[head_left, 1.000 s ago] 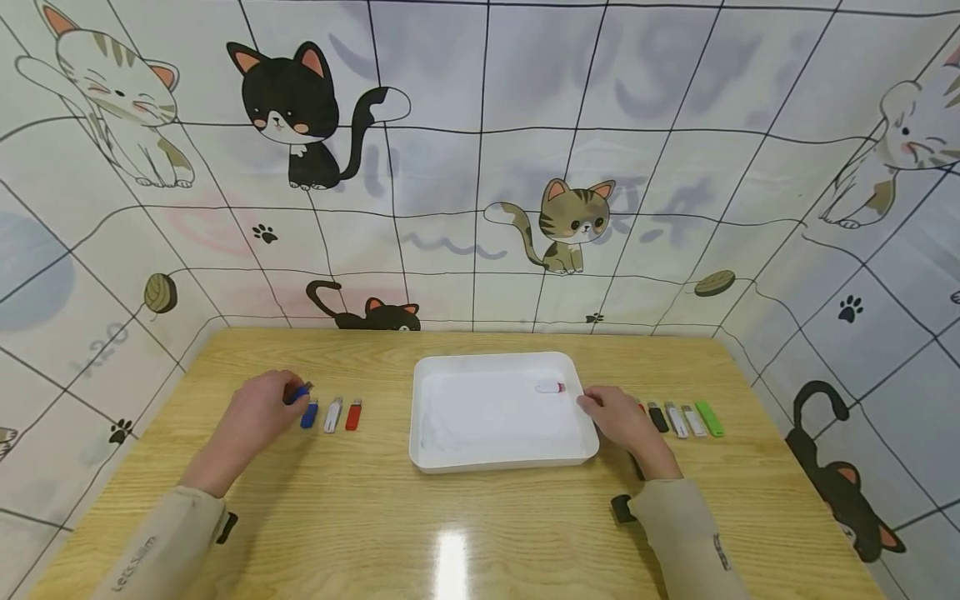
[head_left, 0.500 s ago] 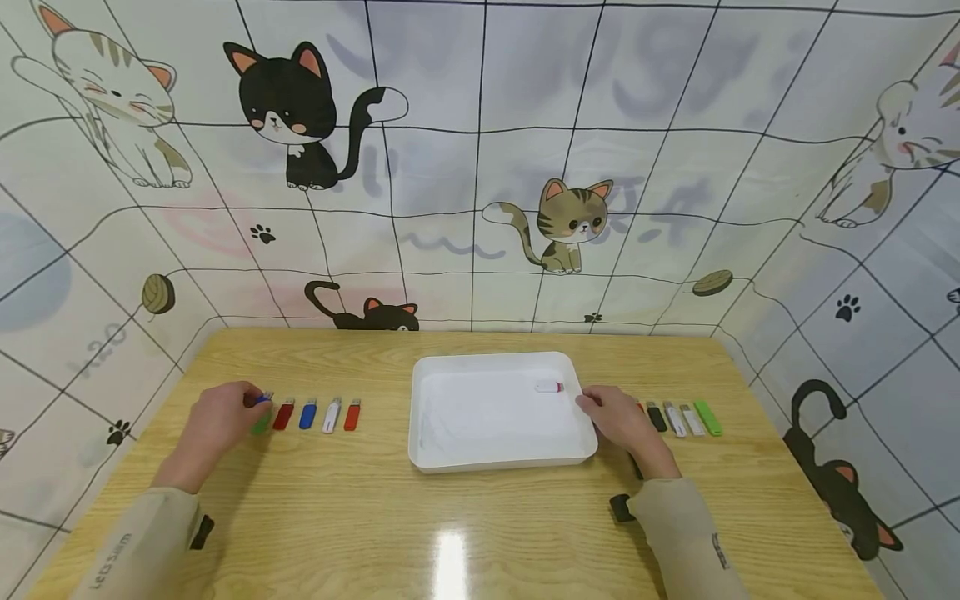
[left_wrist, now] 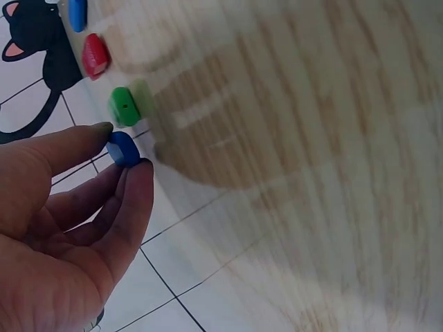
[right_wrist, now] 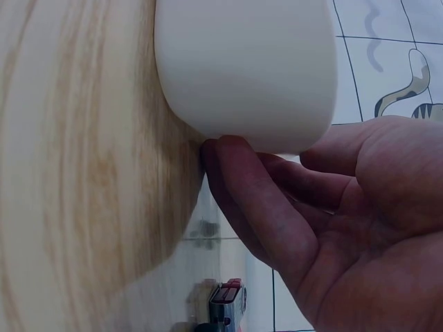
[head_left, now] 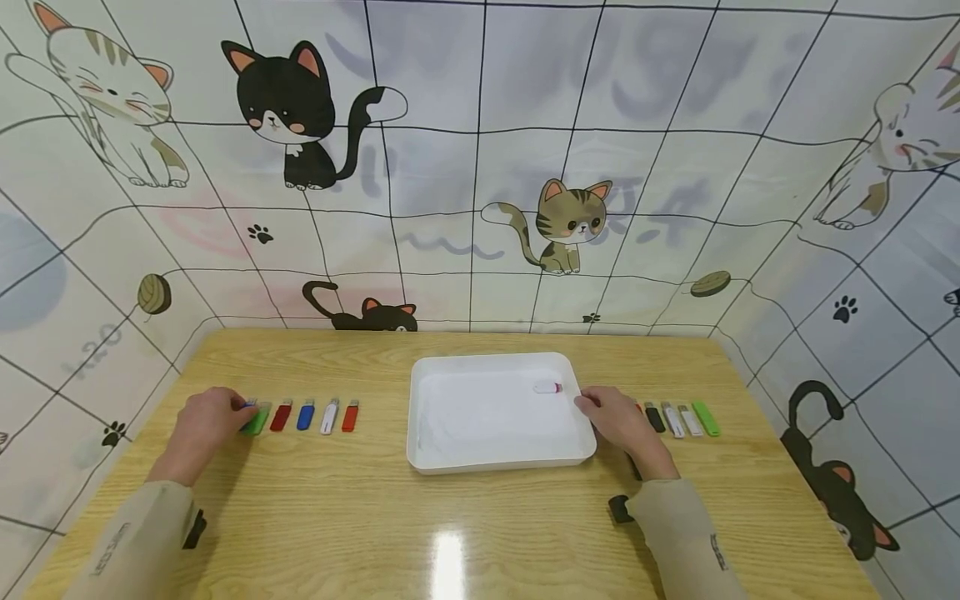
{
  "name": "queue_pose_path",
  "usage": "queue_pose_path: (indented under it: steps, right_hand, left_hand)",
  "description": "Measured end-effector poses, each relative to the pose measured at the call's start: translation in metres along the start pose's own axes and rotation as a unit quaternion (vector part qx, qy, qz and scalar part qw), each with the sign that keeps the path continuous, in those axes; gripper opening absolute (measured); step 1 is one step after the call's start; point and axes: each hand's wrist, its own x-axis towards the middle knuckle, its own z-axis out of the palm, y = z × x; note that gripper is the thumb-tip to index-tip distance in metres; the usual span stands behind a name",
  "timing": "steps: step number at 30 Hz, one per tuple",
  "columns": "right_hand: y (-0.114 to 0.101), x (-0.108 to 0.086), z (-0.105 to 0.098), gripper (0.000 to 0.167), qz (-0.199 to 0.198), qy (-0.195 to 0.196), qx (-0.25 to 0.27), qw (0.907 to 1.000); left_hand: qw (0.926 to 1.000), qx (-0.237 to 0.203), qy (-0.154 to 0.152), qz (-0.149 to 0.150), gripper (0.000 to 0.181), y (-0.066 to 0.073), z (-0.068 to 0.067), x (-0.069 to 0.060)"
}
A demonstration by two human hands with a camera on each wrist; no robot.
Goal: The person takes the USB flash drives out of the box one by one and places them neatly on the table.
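Note:
My left hand [head_left: 201, 425] pinches a blue USB flash drive [left_wrist: 123, 149] between thumb and fingertips, at the left end of a row of flash drives. A green flash drive [head_left: 258, 419] lies right beside it, followed by a dark red flash drive [head_left: 281, 416], a blue one, a white one and a red one. With my right hand [head_left: 626, 425] I hold the right edge of a white tray [head_left: 487, 425], thumb at the rim and fingers against the outer wall. Inside the tray, near that edge, lies a white and pink flash drive [head_left: 547, 387].
Another row lies right of my right hand: a black flash drive [head_left: 655, 418], two pale ones and a green flash drive [head_left: 706, 419]; a red one is partly hidden by the hand. Cat-printed sheeting [head_left: 420, 242] surrounds the wooden table [head_left: 360, 517] at the back and sides.
My left hand has moved left with the blue flash drive and lowered it beside the green one, uncovering the green and dark red drives. The right hand stays on the tray.

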Motion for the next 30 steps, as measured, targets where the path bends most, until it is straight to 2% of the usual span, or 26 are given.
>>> queue_pose_path:
  steps: [9,16,24,30]
  right_hand:
    - [-0.0004,-0.0009,0.0005,0.033,0.006,0.000,-0.002,1.0000]
    - [-0.0005,-0.0007,0.0009,0.033,0.012,-0.003,0.004,0.9999]
    - [0.0005,-0.0012,0.0007,0.029,0.010,-0.002,0.006,0.9999]
    - [-0.0003,-0.0010,0.0000,0.028,0.012,-0.003,0.001,0.9999]
  left_hand:
    - [0.9999,0.004,-0.005,-0.010,0.032,-0.0007,0.0012,0.0006]
    - [1.0000,-0.005,0.003,-0.002,0.027,-0.0046,0.0011,-0.0029]
    - [0.9997,0.021,-0.001,0.008,0.040,-0.0065,0.0040,-0.0024]
    - [0.9997,0.025,-0.006,0.003,0.041,-0.0052,0.0039,-0.0031]
